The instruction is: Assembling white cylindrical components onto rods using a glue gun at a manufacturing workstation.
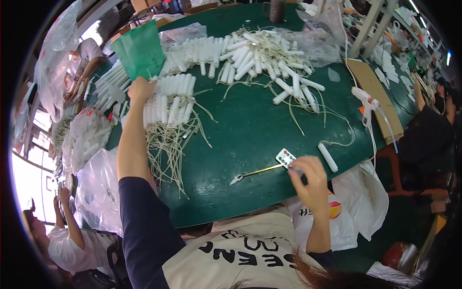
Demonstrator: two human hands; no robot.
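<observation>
My left hand (pixel 141 89) is stretched out to the far left, its fingers closed at the lower end of a green sheet-like piece (pixel 139 50) that stands up above the table. Beside it lie rows of white tubes (pixel 174 103), their pale cords (pixel 166 154) trailing toward me. Near the front edge, my right hand (pixel 312 182) has its thumb and fingers around the lower end of a small white remote control (pixel 286 158) with red and dark buttons. A thin gold-coloured stick (pixel 262 171) with a pale pointed tip runs leftward from the remote. One white tube (pixel 328 157) lies to the right.
A heap of corded white tubes (pixel 255 55) covers the far middle. At the right, a white glue gun (pixel 368 103) rests by a cardboard strip (pixel 378 91). Plastic bags (pixel 98 188) hang at the left edge. Co-workers sit at the left (pixel 79 255) and right (pixel 433 115).
</observation>
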